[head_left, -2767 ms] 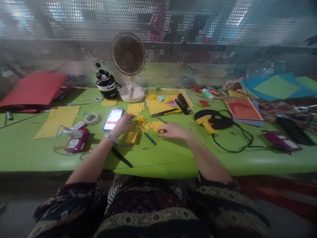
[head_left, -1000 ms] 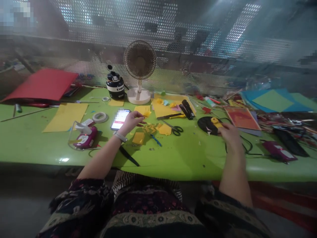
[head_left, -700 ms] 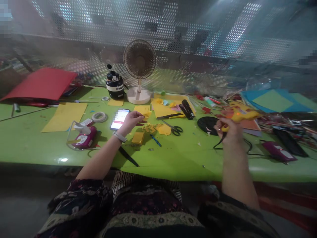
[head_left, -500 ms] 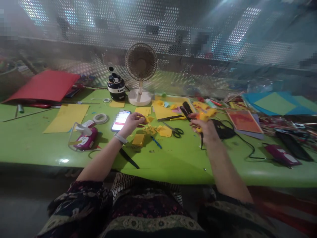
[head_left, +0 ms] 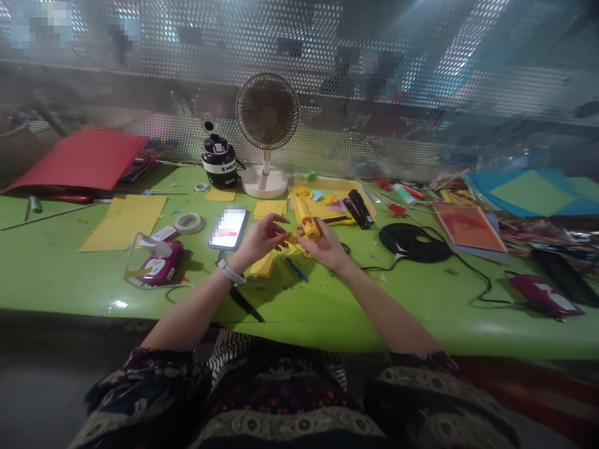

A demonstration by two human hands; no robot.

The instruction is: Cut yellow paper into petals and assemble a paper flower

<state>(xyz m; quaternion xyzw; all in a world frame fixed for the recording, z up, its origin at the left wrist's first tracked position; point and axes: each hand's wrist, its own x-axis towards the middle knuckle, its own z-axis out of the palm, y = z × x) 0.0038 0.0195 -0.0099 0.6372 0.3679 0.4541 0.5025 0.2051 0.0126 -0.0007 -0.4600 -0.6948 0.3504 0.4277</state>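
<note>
Near the middle of the green table, my right hand (head_left: 325, 248) is wrapped round a yellow glue gun (head_left: 306, 219), its body pointing away from me. Just left of it, my left hand (head_left: 262, 240) has its fingers curled around a small piece of yellow paper, partly hidden between the hands. Crumpled yellow paper lies beneath them. A folded yellow paper block (head_left: 262, 266) sits under my left wrist, and a blue twisted strip (head_left: 296, 270) lies beside it. The scissors are mostly covered by my right hand.
Behind stand a fan (head_left: 267, 115) and a dark bottle (head_left: 219, 163). A lit phone (head_left: 228, 228) and tape roll (head_left: 188, 222) lie left. A black stapler (head_left: 358, 209), black round pad (head_left: 412, 242) and its cord are right. Purple devices (head_left: 161, 263) sit at both sides.
My right hand has moved left with the yellow glue gun, from beside the stapler to next to my left hand. My left hand has shifted slightly towards me.
</note>
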